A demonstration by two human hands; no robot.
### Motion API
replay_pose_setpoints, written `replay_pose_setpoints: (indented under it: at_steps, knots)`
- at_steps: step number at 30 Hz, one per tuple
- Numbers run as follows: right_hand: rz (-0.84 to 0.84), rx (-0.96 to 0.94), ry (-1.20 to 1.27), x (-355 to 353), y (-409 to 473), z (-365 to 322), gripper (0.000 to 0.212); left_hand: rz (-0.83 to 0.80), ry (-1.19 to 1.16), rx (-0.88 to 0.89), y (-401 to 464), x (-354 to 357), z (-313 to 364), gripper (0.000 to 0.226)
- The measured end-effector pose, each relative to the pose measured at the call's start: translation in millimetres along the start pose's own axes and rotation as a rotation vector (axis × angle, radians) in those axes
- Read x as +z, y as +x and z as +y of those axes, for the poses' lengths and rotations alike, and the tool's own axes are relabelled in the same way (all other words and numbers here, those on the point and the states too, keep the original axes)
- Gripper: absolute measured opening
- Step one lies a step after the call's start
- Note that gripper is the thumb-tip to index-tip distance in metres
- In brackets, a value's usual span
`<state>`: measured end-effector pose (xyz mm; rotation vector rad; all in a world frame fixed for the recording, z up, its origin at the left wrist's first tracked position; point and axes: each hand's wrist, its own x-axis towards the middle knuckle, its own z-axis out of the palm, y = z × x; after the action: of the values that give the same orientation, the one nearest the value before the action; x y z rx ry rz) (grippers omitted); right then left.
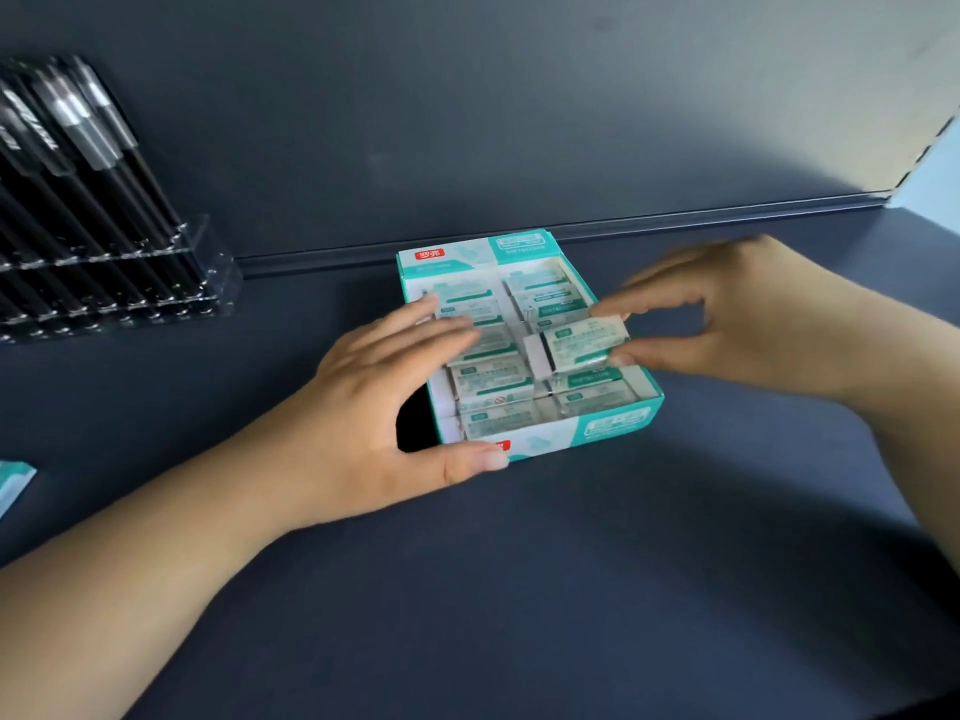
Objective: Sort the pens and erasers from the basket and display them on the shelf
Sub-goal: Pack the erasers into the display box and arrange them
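Observation:
A teal and white cardboard eraser box (613, 426) sits on the dark shelf (519, 589), holding several wrapped white erasers in two rows. My right hand (737, 319) pinches one wrapped eraser (582, 343) between thumb and forefinger, tilted just above the right row. My left hand (384, 402) spans the box's left side, with straight fingers lying across the left row and the thumb against the front wall. Black pens (78, 163) stand in a clear acrylic holder (197, 272) at the far left.
A raised lip (675, 215) runs along the back of the shelf below the dark back panel. A corner of another teal package (13, 483) shows at the left edge. Bare shelf surface lies in front of the box.

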<state>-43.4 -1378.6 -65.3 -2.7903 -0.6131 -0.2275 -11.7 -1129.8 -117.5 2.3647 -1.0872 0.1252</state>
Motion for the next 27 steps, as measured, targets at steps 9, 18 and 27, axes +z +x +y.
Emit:
replay_pose_setpoints:
  at_steps: [9, 18, 27]
  knots:
    - [-0.093, 0.117, -0.088, 6, 3, -5, 0.037, -0.05, 0.055, 0.002, -1, -1, -2, 0.075]
    - [-0.117, 0.118, -0.108, 6, 1, -11, 0.047, -0.034, 0.059, 0.045, -2, 0, -4, 0.074]
    - [-0.087, 0.165, 0.0, 9, 5, -7, 0.029, -0.042, 0.105, 0.036, -1, -1, -2, 0.072]
